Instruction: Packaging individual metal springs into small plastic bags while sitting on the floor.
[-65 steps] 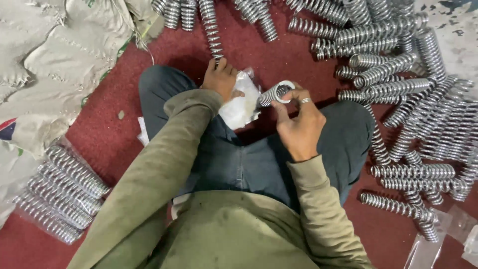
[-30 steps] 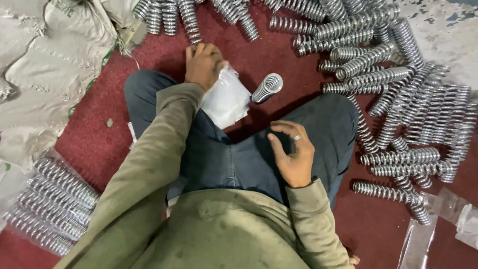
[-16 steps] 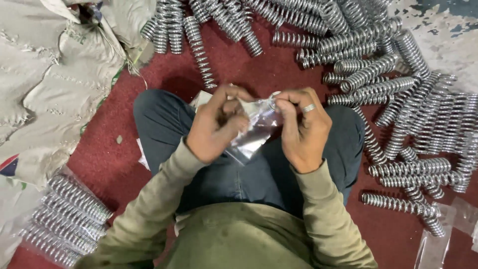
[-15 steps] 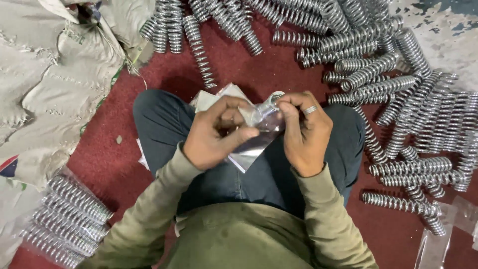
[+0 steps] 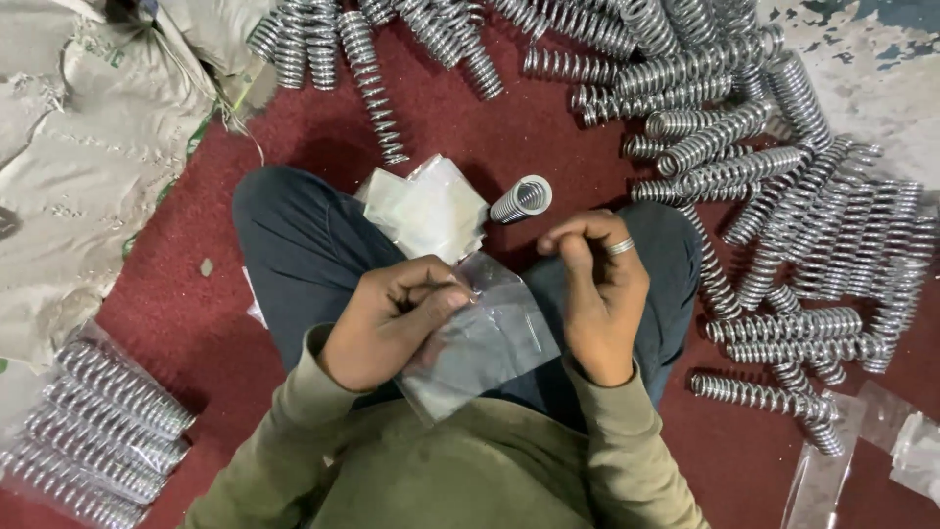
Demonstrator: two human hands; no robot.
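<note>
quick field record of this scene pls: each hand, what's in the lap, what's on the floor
left hand: pinches the top edge of a clear plastic bag
right hand: fingers curled, just right of the bag; touching it or not, cannot tell
lap: stack of empty bags; one metal spring beside it
floor: red mat
upper right: loose pile of springs
lower left: bagged springs laid side by side
upper left: pale sacks

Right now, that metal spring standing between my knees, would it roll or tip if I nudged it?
Probably. The coil spring stands tilted on one end, so a nudge likely topples it. Its round shape suggests rolling on the red floor. It looks stiff.
</note>
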